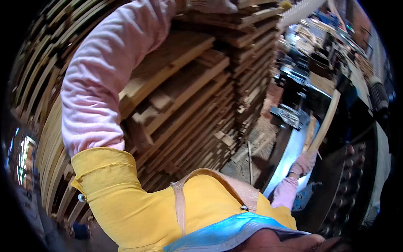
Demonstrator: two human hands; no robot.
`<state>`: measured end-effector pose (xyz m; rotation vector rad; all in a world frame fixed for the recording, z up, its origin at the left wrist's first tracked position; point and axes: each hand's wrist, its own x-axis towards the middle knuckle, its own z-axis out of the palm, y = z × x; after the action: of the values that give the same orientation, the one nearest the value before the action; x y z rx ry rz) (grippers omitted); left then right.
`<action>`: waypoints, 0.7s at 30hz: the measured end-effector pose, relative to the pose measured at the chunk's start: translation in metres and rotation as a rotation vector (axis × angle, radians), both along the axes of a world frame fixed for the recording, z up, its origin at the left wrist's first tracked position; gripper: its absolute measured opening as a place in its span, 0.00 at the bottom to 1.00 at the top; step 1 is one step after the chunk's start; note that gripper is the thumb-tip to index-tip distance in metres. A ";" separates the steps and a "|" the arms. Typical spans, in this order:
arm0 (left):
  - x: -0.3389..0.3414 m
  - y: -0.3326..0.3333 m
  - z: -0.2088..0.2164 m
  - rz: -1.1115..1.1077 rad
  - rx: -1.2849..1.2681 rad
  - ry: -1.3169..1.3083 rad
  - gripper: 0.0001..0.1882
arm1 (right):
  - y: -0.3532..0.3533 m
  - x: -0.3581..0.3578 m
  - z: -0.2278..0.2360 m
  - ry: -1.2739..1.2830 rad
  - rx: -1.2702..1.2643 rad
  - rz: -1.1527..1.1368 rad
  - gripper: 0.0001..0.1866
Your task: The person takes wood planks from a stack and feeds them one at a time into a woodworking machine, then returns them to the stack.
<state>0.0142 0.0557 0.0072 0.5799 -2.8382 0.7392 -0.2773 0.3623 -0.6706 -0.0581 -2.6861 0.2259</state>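
Observation:
My right hand, in a pinkish glove, is closed around the near end of a long wooden strip. The strip slants up and away over the shiny metal bed of a machine. A shorter piece of wood lies beside it on the bed. High at the top edge, my left hand in a pale glove reaches over the top of a tall stack of boards. The picture's edge cuts this hand off, so its grip is unclear. Both my arms wear pink sleeves under yellow.
The machine's dark metal head stands beyond my right hand. A dark panel with rows of round knobs is at the right. More stacked boards fill the left. Wood scraps and a thin stick are on the floor.

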 end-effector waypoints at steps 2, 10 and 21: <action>0.063 -0.064 0.019 0.219 -0.181 -0.125 0.21 | -0.019 -0.022 0.006 -0.096 0.004 0.090 0.25; 0.297 -0.078 -0.004 1.119 -0.009 -0.576 0.47 | 0.052 0.151 0.060 -0.318 0.053 0.335 0.22; 0.292 -0.053 -0.056 0.580 0.291 -0.322 0.32 | 0.052 0.160 0.089 -0.159 0.115 0.475 0.19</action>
<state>0.3064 0.0027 -0.0492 1.4962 -3.1144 0.5257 -0.1177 0.4141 -0.5821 0.6263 -2.8257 0.2170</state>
